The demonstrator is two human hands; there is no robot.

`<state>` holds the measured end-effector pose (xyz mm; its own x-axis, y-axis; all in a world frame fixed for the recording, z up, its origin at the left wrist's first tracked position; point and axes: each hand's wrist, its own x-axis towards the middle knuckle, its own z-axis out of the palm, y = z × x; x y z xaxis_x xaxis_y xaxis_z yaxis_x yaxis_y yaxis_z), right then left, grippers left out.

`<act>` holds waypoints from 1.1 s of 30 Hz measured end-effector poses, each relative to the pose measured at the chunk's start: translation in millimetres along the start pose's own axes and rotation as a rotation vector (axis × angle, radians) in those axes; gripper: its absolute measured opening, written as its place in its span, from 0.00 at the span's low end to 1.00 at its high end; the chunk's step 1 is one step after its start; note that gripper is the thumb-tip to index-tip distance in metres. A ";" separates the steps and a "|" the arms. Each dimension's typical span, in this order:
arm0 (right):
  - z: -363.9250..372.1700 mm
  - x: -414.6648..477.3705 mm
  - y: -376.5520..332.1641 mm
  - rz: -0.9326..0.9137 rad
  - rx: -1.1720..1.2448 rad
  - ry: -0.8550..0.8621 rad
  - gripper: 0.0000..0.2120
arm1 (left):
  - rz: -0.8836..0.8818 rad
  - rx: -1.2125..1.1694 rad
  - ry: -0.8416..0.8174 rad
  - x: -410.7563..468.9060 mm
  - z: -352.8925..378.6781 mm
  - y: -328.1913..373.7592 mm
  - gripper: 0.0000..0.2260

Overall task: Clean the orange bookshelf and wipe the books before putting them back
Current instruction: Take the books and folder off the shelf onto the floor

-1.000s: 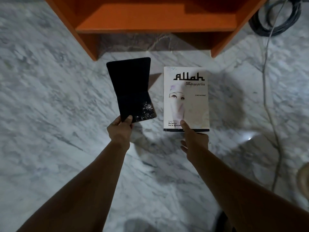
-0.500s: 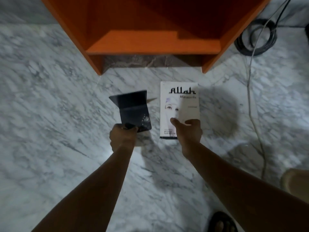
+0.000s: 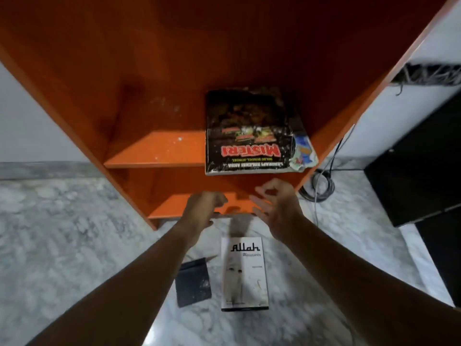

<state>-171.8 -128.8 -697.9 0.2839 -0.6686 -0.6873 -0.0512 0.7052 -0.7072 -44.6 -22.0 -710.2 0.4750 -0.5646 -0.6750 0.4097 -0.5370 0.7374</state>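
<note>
Clearances: the orange bookshelf (image 3: 174,58) stands on the marble floor (image 3: 62,245), side panels flaring outward towards the viewer. The left half of the middle shelf (image 3: 157,152) is bare board, speckled with pale dust. A coil of cables (image 3: 318,188) lies on the floor just beside the right panel, and a black cabinet (image 3: 419,171) stands further right.

Condition: the dark "MISTERI" book (image 3: 249,133) lies flat on the right half of the middle shelf, its near edge overhanging the shelf front (cover worn and flecked white). Torn coloured paper (image 3: 304,151) protrudes at its right corner. A white book (image 3: 244,273) lies face-up on the floor before the bookshelf, with a small dark folder (image 3: 192,283) just beside it on the left.

Hands: both are raised in front of the lower shelf (image 3: 172,208), below the overhanging book. The left hand (image 3: 202,208) is empty, fingers loosely curled. The right hand (image 3: 274,208) is empty, fingers spread, palm turned inward.
</note>
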 end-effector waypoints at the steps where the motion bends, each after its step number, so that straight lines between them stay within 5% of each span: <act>1: 4.7 -3.0 -11.7 0.005 0.059 -0.016 0.05 | -0.009 -0.006 -0.017 -3.8 0.6 12.9 0.03; 5: 21.1 -7.4 -46.6 0.032 0.165 -0.006 0.15 | -0.066 -0.012 -0.057 -14.5 1.1 50.2 0.08; 11: 34.8 -21.6 -64.3 0.036 0.150 0.147 0.11 | -0.088 -0.099 -0.072 -25.6 -6.8 73.1 0.16; 16: 27.4 -77.8 -76.1 0.036 0.136 0.078 0.14 | -0.124 -0.423 -0.158 -60.6 -12.1 91.1 0.16; 20: 8.3 -132.0 -89.1 -0.036 -0.015 -0.068 0.17 | -0.150 -0.606 -0.240 -108.3 -6.9 105.3 0.06; 29: 13.8 -223.1 -167.5 -0.069 -0.132 -0.205 0.18 | -0.143 -0.563 -0.316 -195.2 -8.9 167.5 0.14; 33: 20.6 -245.2 -184.4 -0.004 -0.260 -0.086 0.24 | -0.131 -0.465 -0.255 -207.7 -17.9 191.0 0.10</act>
<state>-212.3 -90.0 -395.5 0.3644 -0.6408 -0.6757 -0.2905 0.6112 -0.7362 -51.1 3.9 -428.8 0.2166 -0.6768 -0.7036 0.7812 -0.3120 0.5407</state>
